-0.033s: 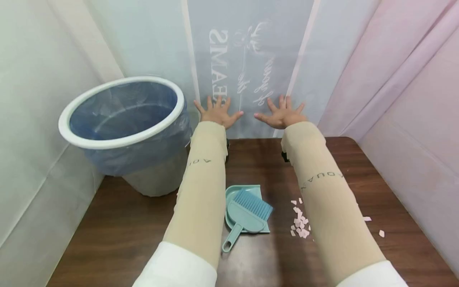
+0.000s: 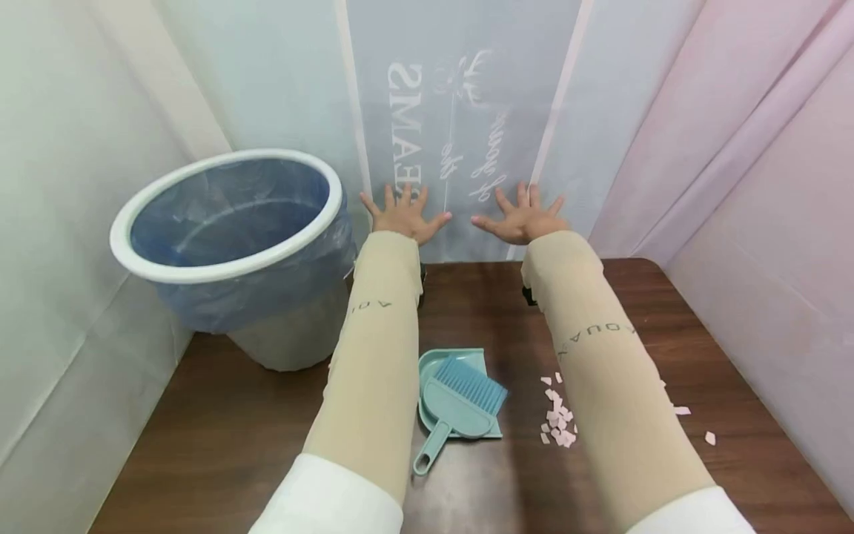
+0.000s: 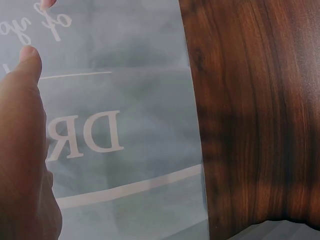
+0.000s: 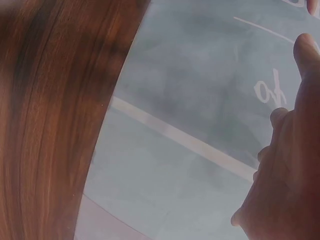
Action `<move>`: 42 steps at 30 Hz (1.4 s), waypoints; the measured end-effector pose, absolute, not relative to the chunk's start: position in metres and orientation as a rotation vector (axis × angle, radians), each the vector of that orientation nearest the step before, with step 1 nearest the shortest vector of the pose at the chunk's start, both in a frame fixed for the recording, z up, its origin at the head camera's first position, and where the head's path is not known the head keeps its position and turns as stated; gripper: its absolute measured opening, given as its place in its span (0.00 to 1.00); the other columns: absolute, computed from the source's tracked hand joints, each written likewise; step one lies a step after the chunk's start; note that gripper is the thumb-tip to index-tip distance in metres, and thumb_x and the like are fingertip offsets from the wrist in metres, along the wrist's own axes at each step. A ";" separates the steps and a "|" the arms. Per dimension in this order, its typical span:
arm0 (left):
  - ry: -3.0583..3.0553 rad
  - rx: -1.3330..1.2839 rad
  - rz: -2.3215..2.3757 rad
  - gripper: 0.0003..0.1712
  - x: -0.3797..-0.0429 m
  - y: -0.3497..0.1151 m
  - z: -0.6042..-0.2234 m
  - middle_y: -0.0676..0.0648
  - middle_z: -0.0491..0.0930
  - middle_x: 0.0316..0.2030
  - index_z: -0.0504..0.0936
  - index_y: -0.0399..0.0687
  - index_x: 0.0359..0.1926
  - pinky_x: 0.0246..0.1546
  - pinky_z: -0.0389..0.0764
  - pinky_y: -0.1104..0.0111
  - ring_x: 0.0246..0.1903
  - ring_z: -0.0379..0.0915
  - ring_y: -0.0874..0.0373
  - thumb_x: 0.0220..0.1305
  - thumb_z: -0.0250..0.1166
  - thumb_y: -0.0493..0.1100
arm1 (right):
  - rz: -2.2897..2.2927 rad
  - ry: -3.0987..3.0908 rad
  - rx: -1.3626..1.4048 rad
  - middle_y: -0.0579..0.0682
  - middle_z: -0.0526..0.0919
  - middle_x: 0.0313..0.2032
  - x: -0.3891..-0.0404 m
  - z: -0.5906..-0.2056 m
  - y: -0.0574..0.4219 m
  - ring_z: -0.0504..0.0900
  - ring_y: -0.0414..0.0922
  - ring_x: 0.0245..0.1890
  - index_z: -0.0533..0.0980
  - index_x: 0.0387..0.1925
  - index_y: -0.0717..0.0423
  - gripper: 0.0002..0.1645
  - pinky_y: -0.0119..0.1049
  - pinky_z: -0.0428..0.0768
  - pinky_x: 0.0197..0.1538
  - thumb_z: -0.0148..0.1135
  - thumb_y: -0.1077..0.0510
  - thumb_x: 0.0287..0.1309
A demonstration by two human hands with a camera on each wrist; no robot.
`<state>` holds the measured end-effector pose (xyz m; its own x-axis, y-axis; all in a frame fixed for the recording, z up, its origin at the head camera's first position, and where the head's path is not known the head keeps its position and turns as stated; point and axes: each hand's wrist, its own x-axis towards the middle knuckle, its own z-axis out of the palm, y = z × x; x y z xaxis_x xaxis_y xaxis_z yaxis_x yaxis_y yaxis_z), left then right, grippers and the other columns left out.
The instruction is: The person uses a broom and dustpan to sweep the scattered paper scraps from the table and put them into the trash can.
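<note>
Both hands are stretched forward with fingers spread, over the printed grey cloth (image 2: 467, 37) behind the table. My left hand (image 2: 402, 219) and right hand (image 2: 523, 222) are side by side, thumbs pointing toward each other with a gap between, and neither holds anything. Between the forearms on the table, a light teal hand brush (image 2: 457, 408) lies on top of a matching dustpan (image 2: 430, 362), its handle toward me. Small pale paper scraps (image 2: 559, 423) lie scattered by the right forearm, which hides some of them. Each wrist view shows its hand at the outer edge, beside the cloth's lettering.
A trash bin (image 2: 300, 337) with a white rim and blue plastic liner stands at the left rear of the dark wooden table (image 2: 220, 437). Pale sheeting (image 2: 60, 222) borders the left side, and pinkish sheeting (image 2: 767, 215) the right. One stray scrap (image 2: 710, 438) lies farther right.
The whole head view has shifted very slightly, with everything a little lower in the picture. Hands, brush, dustpan and bin keep their places.
</note>
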<state>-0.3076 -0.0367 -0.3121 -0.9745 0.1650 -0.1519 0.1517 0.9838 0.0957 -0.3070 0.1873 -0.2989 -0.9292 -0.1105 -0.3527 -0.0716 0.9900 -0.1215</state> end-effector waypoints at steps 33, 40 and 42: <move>2.945 0.716 0.071 0.46 -0.320 -0.046 -0.290 0.45 0.35 0.81 0.37 0.60 0.83 0.72 0.31 0.34 0.79 0.28 0.41 0.75 0.33 0.75 | 0.015 2.864 -0.512 0.63 0.25 0.79 -0.321 -0.304 0.188 0.24 0.60 0.78 0.34 0.82 0.46 0.53 0.74 0.27 0.69 0.35 0.24 0.72; 2.915 0.802 0.074 0.45 -0.310 -0.054 -0.294 0.46 0.34 0.82 0.38 0.59 0.83 0.74 0.34 0.37 0.79 0.30 0.42 0.76 0.36 0.73 | -0.014 2.877 -0.576 0.61 0.28 0.80 -0.307 -0.311 0.193 0.27 0.60 0.79 0.36 0.82 0.46 0.52 0.73 0.29 0.70 0.39 0.26 0.73; 2.905 0.811 0.088 0.45 -0.307 -0.058 -0.296 0.46 0.34 0.82 0.39 0.59 0.83 0.75 0.37 0.38 0.79 0.32 0.42 0.76 0.37 0.73 | -0.035 2.871 -0.588 0.60 0.29 0.80 -0.304 -0.311 0.196 0.28 0.60 0.79 0.35 0.82 0.45 0.52 0.73 0.29 0.71 0.39 0.26 0.73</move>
<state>-0.3071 -0.0579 -0.2965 -0.8485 0.5190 -0.1035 0.5118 0.8545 0.0890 -0.3035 0.1957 -0.3111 -0.8983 -0.3911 -0.2002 -0.3861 0.9201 -0.0651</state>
